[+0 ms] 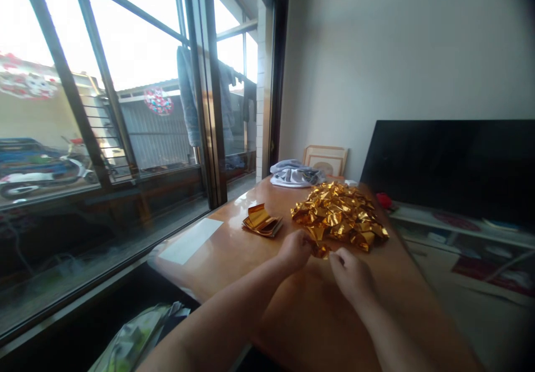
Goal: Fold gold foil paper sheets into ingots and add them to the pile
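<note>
Wooden desk (234, 260) by a window (125, 110) carries a gold foil pile (338, 213) mid-desk, while left hand (296, 249) and right hand (351, 274) pinch one foil piece (321, 249).

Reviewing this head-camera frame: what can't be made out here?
- Gold foil piece: mostly hidden between the left hand and right hand; its shape and each grip on it are unclear.
- Pile of folded gold foil: glare and blur; single pieces can't be counted.
- Small foil stack: too small to count sheets.
- Red object: too small to identify.
- Bag below the table: cut off by the bottom edge.
</note>
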`<state>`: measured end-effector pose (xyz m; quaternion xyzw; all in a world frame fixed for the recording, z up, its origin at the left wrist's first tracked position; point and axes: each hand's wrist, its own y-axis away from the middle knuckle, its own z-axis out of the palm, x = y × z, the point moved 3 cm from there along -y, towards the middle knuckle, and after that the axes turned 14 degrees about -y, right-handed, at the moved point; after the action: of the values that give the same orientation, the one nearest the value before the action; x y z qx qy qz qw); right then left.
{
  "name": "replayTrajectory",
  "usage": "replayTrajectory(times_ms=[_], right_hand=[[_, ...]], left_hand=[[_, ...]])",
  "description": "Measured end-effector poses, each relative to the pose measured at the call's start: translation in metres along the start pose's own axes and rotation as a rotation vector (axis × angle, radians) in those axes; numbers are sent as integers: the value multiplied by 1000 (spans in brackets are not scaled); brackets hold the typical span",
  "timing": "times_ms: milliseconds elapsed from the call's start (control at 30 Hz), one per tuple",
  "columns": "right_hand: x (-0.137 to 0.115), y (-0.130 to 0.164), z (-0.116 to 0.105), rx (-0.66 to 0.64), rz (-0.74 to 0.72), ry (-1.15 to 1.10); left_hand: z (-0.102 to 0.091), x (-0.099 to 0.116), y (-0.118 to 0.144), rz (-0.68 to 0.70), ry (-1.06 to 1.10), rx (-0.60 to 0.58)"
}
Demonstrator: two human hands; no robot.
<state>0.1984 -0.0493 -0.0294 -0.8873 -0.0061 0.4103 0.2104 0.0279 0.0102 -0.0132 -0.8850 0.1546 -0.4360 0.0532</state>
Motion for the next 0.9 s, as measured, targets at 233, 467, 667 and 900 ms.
replayTrajectory(times_ms=[233, 467, 667, 900], right_hand=[[-1, -2, -3, 113, 22, -17], [-5, -3, -4, 140, 22, -32], [-8, -1, 0, 125, -49, -62], [-7, -1, 3, 122, -69, -66]], left_hand=[[-13, -7, -8, -29, 11, -25], [-13, -17, -4, -79, 29, -115], [0, -20, -9, -81, 24, -79], [2, -25, -16, -37, -10, -32]])
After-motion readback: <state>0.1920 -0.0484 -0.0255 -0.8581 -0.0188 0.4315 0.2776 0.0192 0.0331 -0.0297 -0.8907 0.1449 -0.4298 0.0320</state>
